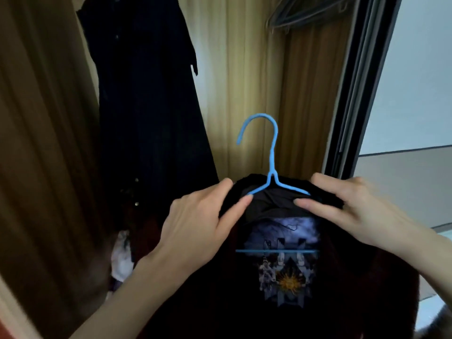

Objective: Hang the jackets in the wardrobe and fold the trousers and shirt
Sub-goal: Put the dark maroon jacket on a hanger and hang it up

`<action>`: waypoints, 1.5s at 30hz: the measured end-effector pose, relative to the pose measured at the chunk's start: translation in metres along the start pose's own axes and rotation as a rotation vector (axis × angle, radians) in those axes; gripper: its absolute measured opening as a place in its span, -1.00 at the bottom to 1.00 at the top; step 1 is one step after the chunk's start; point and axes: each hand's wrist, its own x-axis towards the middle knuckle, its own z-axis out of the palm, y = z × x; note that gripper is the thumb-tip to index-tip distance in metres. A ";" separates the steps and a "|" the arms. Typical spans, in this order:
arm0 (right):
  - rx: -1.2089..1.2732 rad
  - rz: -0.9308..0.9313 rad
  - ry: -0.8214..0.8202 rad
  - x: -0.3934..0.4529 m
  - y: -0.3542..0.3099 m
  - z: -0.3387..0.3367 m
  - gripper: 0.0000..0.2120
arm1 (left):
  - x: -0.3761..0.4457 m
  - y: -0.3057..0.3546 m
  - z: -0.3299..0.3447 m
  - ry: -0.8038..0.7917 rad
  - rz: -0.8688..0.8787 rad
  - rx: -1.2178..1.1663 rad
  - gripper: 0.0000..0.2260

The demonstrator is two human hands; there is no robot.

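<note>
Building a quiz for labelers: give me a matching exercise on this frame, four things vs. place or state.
Things:
1. blue hanger
2. dark coat
3. spare hangers
4. hands: left, right

Places/states:
A. empty, top right of the wardrobe
B. gripping a black garment at its shoulders
C. hook free, inside the black garment
D. already hanging at the left

Pairs: 1-C, 2-D, 3-A, 4-B

Blue hanger [271,155], black garment [281,209] — blue-and-gold print, yellowish wardrobe [244,69]
</note>
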 end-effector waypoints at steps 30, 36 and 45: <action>-0.342 0.154 0.156 0.163 0.110 -0.090 -0.56 | 0.278 -0.037 0.143 0.101 0.085 -0.161 -0.49; -0.570 0.182 0.192 0.235 0.084 -0.093 -0.63 | 0.327 -0.072 0.117 0.065 0.069 -0.148 -0.59; -0.743 0.142 0.355 0.345 0.061 -0.112 -0.63 | 0.390 -0.100 0.085 0.233 -0.006 -0.271 -0.51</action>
